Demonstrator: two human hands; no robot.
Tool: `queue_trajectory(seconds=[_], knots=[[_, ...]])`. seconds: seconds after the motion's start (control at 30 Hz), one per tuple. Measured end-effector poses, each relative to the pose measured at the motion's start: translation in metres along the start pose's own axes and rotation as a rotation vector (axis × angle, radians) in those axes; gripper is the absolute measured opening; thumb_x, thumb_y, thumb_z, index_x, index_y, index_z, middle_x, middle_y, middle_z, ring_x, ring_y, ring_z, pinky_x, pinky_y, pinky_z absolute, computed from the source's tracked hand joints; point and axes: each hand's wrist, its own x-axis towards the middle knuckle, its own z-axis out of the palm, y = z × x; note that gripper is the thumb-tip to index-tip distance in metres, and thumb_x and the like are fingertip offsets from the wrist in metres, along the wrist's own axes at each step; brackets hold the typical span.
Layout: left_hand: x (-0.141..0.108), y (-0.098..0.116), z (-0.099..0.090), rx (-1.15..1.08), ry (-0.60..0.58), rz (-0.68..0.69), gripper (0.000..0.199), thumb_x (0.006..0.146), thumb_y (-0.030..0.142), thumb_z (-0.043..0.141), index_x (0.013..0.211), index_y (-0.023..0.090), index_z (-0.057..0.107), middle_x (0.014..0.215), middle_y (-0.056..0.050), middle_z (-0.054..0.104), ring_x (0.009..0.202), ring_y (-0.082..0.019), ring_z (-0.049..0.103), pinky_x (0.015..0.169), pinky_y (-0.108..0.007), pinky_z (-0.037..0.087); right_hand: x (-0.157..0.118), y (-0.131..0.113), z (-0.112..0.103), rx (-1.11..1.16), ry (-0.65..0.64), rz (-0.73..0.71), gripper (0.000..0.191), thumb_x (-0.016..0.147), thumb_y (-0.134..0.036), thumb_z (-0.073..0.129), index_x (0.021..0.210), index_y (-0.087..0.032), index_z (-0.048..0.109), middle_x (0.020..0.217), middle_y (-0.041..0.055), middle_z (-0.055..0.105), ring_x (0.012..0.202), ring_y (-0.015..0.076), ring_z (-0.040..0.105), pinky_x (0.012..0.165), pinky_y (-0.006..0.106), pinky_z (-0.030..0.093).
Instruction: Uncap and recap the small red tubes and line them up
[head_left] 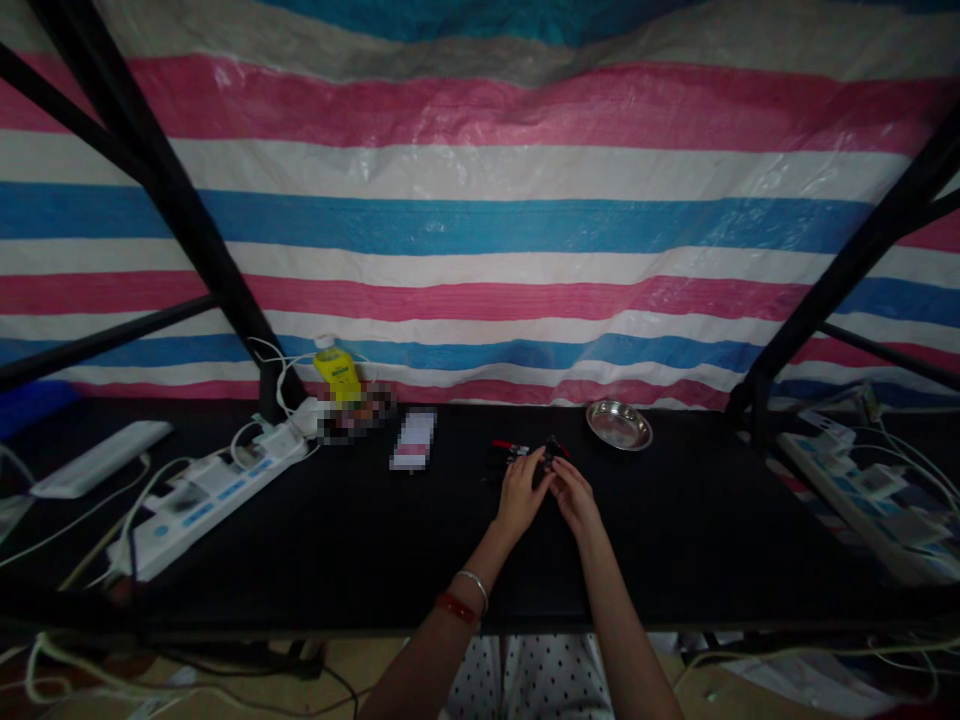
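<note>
Both my hands meet over the black table (360, 540), near its middle. My left hand (519, 492), with a bracelet and a red band on the wrist, has its fingers closed on a small dark object (553, 449). From the other side, my right hand (574, 494) pinches the same object, whose details are too dark to make out. Just beyond my left hand lie dark items with red and white parts (510, 447), partly hidden by the fingers. A round shiny metal dish (619, 425) sits to the right, apart from my hands.
A phone (413, 440) lies left of my hands, with a yellow bottle (339, 374) behind it. White power strips with plugs and cables stand at left (210, 500) and right (862, 495). Black frame bars rise at both sides before a striped sheet.
</note>
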Motion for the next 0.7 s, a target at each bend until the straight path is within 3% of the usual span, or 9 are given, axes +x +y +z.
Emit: queue_trajectory(seconds=[0.13,0.23,0.37,0.5,0.7], knots=[[0.002,-0.002,-0.024,0.093,0.067,-0.098,0.023,0.088,0.031,0.047,0.106,0.023,0.059,0.107,-0.005,0.063,0.104,-0.019,0.054,0.091,-0.039,0.037,0.006,-0.002,0.0,0.046,-0.014,0.086,0.03,0.051,-0.022,0.078,0.079,-0.019,0.067,0.072,0.0022,0.07,0.07,0.0177,0.067,0.06,0.026,0.054],[0.004,-0.021,-0.049,0.21,0.122,-0.308,0.017,0.086,0.029,0.051,0.098,0.025,0.063,0.102,-0.004,0.063,0.1,-0.021,0.053,0.09,-0.042,0.033,0.009,-0.004,-0.001,0.064,-0.048,0.126,0.03,0.053,-0.022,0.078,0.081,-0.02,0.067,0.074,0.0026,0.071,0.074,0.0185,0.068,0.062,0.027,0.054],[0.006,-0.056,-0.076,0.218,-0.052,-0.471,0.014,0.08,0.033,0.059,0.092,0.03,0.066,0.101,-0.001,0.062,0.1,-0.023,0.052,0.086,-0.042,0.034,0.011,-0.005,-0.004,0.053,-0.082,0.106,0.028,0.056,-0.023,0.077,0.082,-0.021,0.066,0.075,0.0024,0.07,0.079,0.0192,0.068,0.065,0.028,0.055],[0.004,-0.074,-0.082,0.2,-0.136,-0.496,0.016,0.079,0.036,0.06,0.092,0.032,0.067,0.102,0.0,0.061,0.101,-0.022,0.051,0.086,-0.039,0.035,0.01,-0.003,-0.003,0.03,-0.06,0.08,0.027,0.056,-0.024,0.077,0.08,-0.02,0.065,0.074,0.0028,0.07,0.076,0.0198,0.068,0.064,0.028,0.055],[0.002,-0.075,-0.078,0.224,-0.133,-0.494,0.018,0.079,0.038,0.059,0.094,0.033,0.067,0.105,0.001,0.061,0.102,-0.021,0.052,0.086,-0.036,0.035,0.005,0.001,0.004,-0.024,-0.057,0.058,0.033,0.05,-0.024,0.08,0.079,-0.018,0.066,0.072,0.0038,0.071,0.074,0.0212,0.069,0.066,0.03,0.055]])
